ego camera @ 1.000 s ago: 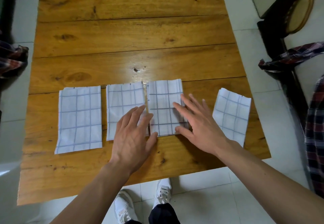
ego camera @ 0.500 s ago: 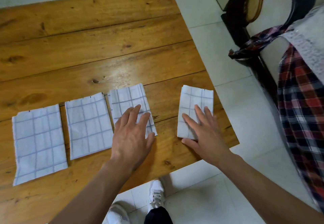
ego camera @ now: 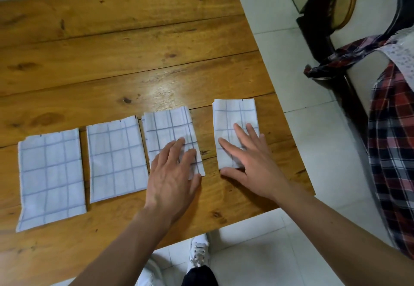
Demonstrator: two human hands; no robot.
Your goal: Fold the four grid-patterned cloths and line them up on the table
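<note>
Presently all four cloths lie folded in a row along the near edge of the wooden tabletop (ego camera: 134,46); the left hand (ego camera: 172,173) rests flat, fingers straight, on the third cloth (ego camera: 168,129), and the right hand (ego camera: 248,162) likewise presses the fourth cloth (ego camera: 233,115). Judged remaining: closing the wider gap before the fourth. White floor tiles (ego camera: 313,151) and plaid fabric (ego camera: 394,133) lie to the right.
</note>
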